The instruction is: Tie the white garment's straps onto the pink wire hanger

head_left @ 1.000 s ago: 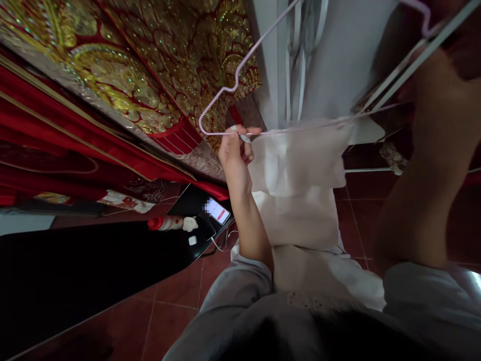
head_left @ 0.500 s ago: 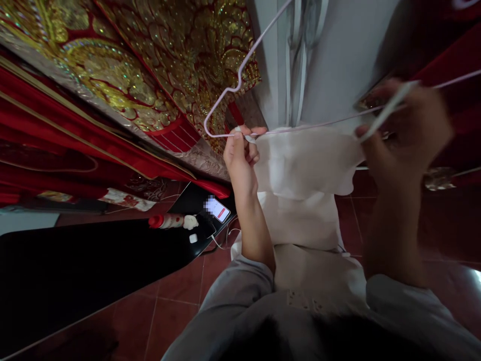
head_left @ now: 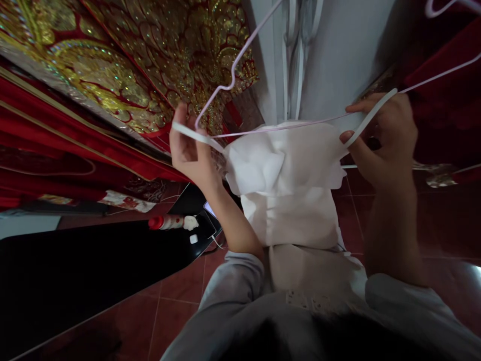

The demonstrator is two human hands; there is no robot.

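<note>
A white garment (head_left: 300, 155) of thin fabric hangs in front of me, with a white strap at each side. My left hand (head_left: 195, 153) has the left strap (head_left: 193, 134) looped over its fingers, close to the bent corner of a pale pink hanger (head_left: 233, 72). The right strap (head_left: 373, 116) is stretched between the thumb and fingers of my right hand (head_left: 394, 135). The hanger's thin lower bar runs across the garment's top edge, between my hands. Where the straps join the fabric is partly hidden.
Gold-sequinned red garments (head_left: 158, 60) hang at the left. Behind the hanger is a pale grey surface (head_left: 338, 50) with white straps hanging in front. A black table (head_left: 75, 271) at lower left holds a red-capped bottle (head_left: 165, 222) and a partly covered phone. Dark red cloth hangs at right.
My left hand has moved left from the hanger's lower bar and now spreads the left strap out. My right hand has shifted slightly left and down, still holding its strap.
</note>
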